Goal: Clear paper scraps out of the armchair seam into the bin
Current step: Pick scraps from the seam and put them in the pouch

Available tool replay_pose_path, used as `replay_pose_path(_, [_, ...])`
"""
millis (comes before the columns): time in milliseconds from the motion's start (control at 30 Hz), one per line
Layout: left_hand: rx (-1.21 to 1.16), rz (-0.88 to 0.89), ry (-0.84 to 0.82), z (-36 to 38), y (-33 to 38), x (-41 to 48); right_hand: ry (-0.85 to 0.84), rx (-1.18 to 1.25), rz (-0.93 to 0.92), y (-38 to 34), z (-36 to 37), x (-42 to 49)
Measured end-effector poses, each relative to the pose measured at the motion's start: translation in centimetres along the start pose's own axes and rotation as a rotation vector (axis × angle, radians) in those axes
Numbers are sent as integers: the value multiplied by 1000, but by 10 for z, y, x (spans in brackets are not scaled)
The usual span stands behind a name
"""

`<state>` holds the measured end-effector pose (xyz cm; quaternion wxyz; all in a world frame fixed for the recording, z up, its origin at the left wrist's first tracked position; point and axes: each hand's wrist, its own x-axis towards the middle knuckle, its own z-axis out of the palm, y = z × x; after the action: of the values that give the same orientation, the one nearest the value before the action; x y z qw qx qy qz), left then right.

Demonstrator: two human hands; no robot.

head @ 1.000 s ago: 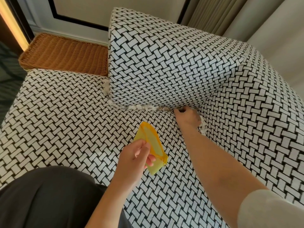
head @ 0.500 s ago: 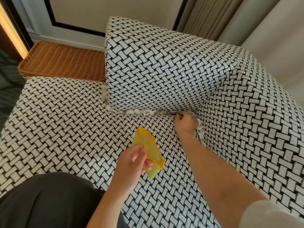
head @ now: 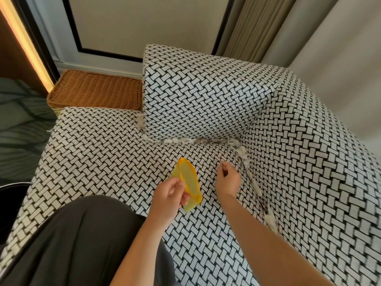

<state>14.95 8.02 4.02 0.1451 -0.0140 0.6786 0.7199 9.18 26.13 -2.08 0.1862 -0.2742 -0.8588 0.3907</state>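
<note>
A black-and-white woven armchair seat [head: 107, 153] fills the view. White paper scraps [head: 185, 140] line the seam under the back cushion [head: 202, 100], and more scraps [head: 243, 153] pile in the corner and run down the right seam. My left hand [head: 168, 196] grips a small yellow bin [head: 188, 183], tilted with its mouth facing up and to the right. My right hand [head: 227, 178] hovers over the seat just right of the bin, fingers pinched on a small scrap [head: 223, 167].
A brown wicker basket [head: 97, 89] sits behind the seat at the left. The right armrest [head: 309, 172] rises beside the seam. My dark-trousered leg [head: 72, 240] rests on the seat's front. Curtains [head: 257, 27] hang behind.
My right hand has pulled back from the seam corner toward the yellow bin, carrying a scrap. The view has tilted back, showing more wall and more of the right seam.
</note>
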Motion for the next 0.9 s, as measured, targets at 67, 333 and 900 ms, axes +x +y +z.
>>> replay_pose_path(67, [38,16,7,-1,0,-5,-29,52,34,-1,-9,-21])
replay_pose_path(333, [261,39,-3,5,-1,-30,-125,369,249,-19,-46,-91])
replay_pose_path(900, [146,1,42,6,-1,-33,-200,219,-123,-61,-74,-85])
